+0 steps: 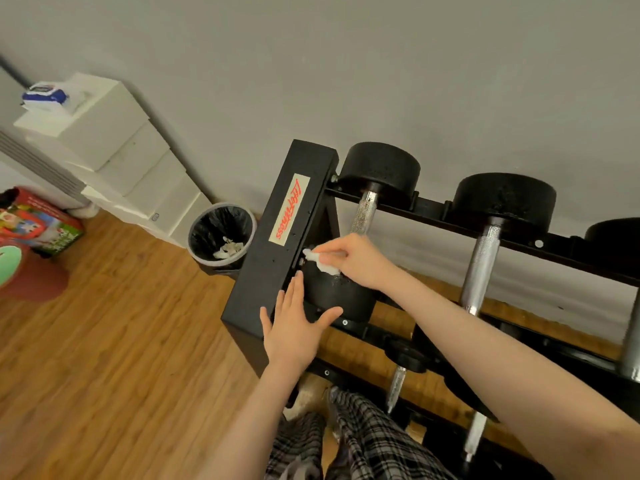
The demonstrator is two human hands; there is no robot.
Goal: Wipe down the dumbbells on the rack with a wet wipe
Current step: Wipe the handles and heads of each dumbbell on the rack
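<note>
Head camera looks down at the left end of a black dumbbell rack, whose end panel carries a label with red letters. The right hand pinches a crumpled white wet wipe with curled fingers and presses it on the near head of the first dumbbell, close to where this head meets the rack panel. The left hand is flat with straight, spread fingers; it rests partly on the edge of the panel and partly on the same dumbbell head, and it holds nothing.

The knurled steel handle of this dumbbell goes up to its far head near the grey wall. A second dumbbell lies just beside it to the right on the same tier, and smaller ones sit on the lower tier.

Left of the rack, a grey waste bin with a black bag stands on the wooden floor, with white crumpled pieces inside. Farther left is a stack of white boxes, and a blue and white wipes pack lies on top. Plaid trousers show at the bottom.
</note>
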